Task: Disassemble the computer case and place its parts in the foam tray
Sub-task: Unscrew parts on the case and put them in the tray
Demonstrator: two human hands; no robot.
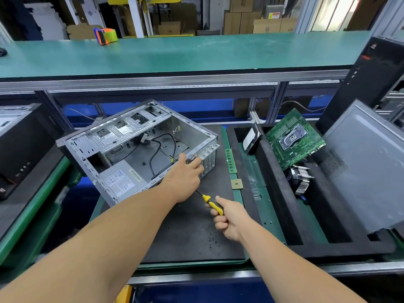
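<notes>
On the dark mat [188, 232] in front of us lies the opened computer case [140, 147], turned on its side and tilted, its bare metal interior facing up with black cables [157, 149] looping across the floor of it and the power supply [122, 180] still seated in the near corner. Our left hand [185, 171] reaches across and grips the near rear edge of the case, thumb up over the rim and fingers curled around the metal by the expansion slot covers. Our right hand [227, 217] is closed around a yellow-handled screwdriver [211, 203], whose dark shaft points up and left and passes under the left wrist; we cannot see its tip. Just right of the case, a green memory stick [230, 160] lies along the mat's edge, and a square processor [236, 184] sits below it. To the right is the black foam tray [273, 193], with a hard drive [251, 138] standing upright in a narrow slot at its far left, the green motherboard [294, 137] leaning in the next compartment, and a heatsink with fan [300, 178] below the board. A grey side panel [367, 171] rests tilted over the tray's right side. Small dark screws [213, 241] are scattered on the mat near the right hand.
</notes>
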